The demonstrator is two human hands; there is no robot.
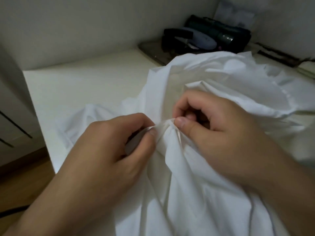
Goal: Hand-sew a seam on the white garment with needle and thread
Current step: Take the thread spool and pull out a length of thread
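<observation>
At the far left you see a grey cabinet front (12, 106) and a strip of wooden floor (22, 181) beside the white bench (81, 86).

Your left hand (105, 149) comes in from the lower left. Its thumb and forefinger are curled tight, and that grip pinches a small raised fold of the white garment (196, 193). The rest of its fingers are tucked under, out of sight.

The garment lies crumpled over the bench, spreading from your lap up toward the back wall, with the pinched fold at the middle between both hands.

Your right hand (214, 126) sits just right of that fold, thumb tip pressed against the same ridge of cloth, fingers curled inward above it. Its grip is closed on the cloth; the picture is too blurred for you to tell a needle or thread in it.

Further back on the right, a dark bag (216, 36) stands against the wall on the bench, well apart from your hands.
</observation>
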